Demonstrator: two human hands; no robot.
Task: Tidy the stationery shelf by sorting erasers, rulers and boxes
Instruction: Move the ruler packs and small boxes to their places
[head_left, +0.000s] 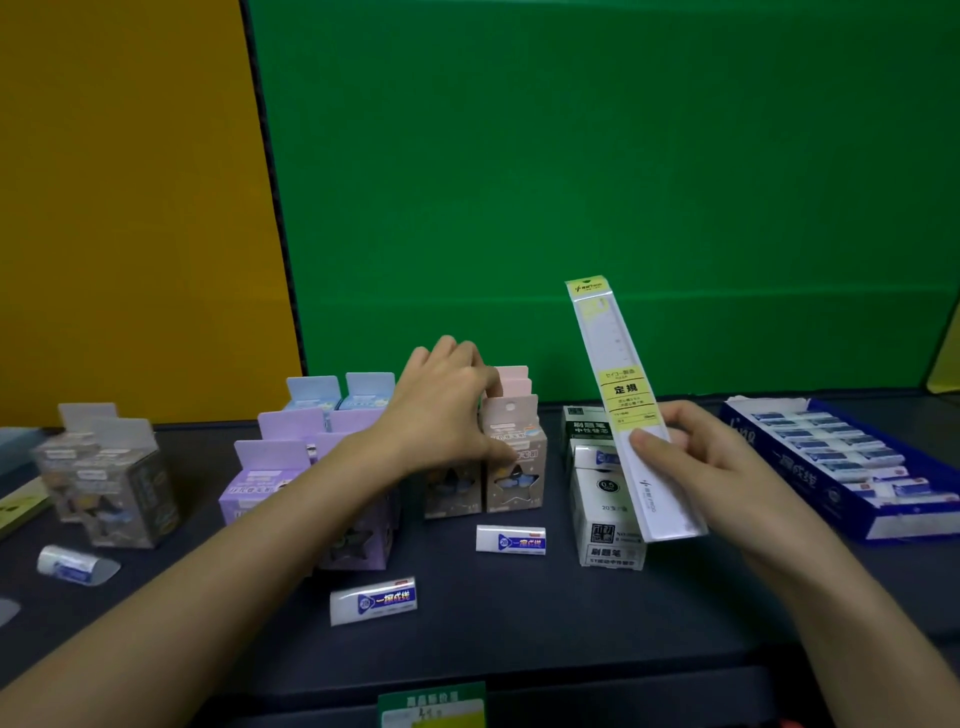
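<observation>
Right grip (691, 457) pinches the packaged ruler (623, 410) upright, clear of the clutter, to re-file. Left grip (447, 400) clasps a pink box (514, 457), probably squaring its row. Loose erasers (511, 539) lie on the shelf (519, 623) below-left of the ruler.

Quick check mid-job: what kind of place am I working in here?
Likely a stationery shop display shelf, perhaps staged: a blue display tray of erasers, rows of boxed goods with hang tabs, and a price label on the shelf's front edge. The backdrop is plain green and yellow.
</observation>
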